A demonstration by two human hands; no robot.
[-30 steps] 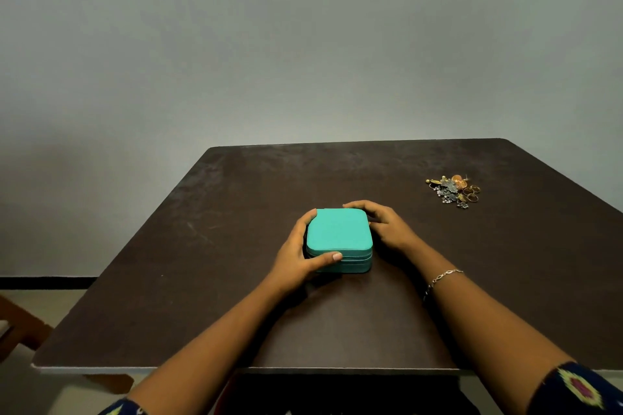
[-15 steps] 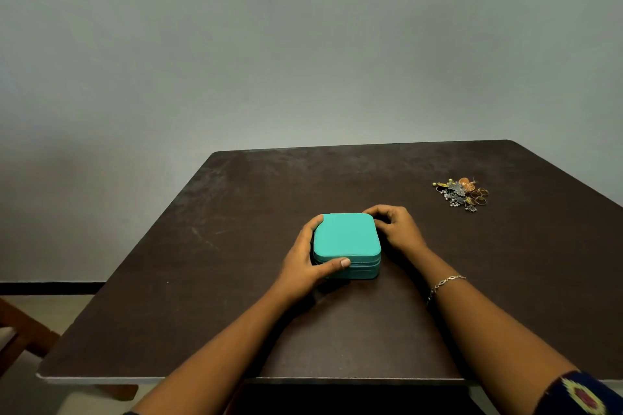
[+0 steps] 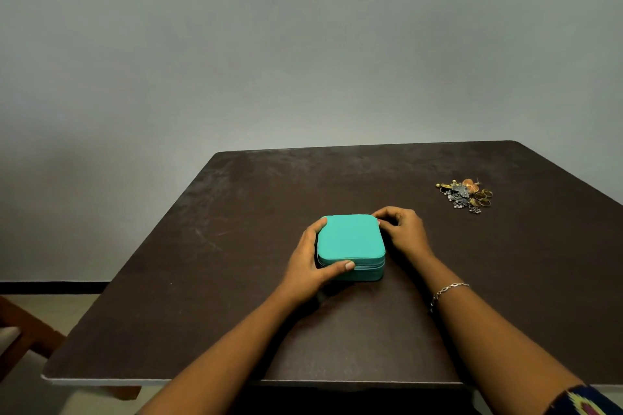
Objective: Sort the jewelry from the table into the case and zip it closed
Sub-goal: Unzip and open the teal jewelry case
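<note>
A small teal zip case (image 3: 350,241) lies closed in the middle of the dark table (image 3: 236,280). My left hand (image 3: 308,264) grips its left side, thumb across the front edge and fingers round the far left corner. My right hand (image 3: 403,232) sits at the case's far right corner with its fingers curled and pinching there; what they pinch is too small to make out. A little heap of gold and silver jewelry (image 3: 467,195) lies far right on the table, apart from both hands.
A plain grey wall stands behind the table. Part of a wooden chair (image 3: 20,337) shows at the lower left, beside the table's left edge. A chain bracelet (image 3: 448,290) is on my right wrist.
My right hand's fingers have curled tighter at the case's far right corner. My left hand keeps its hold on the case. The view has shifted slightly.
</note>
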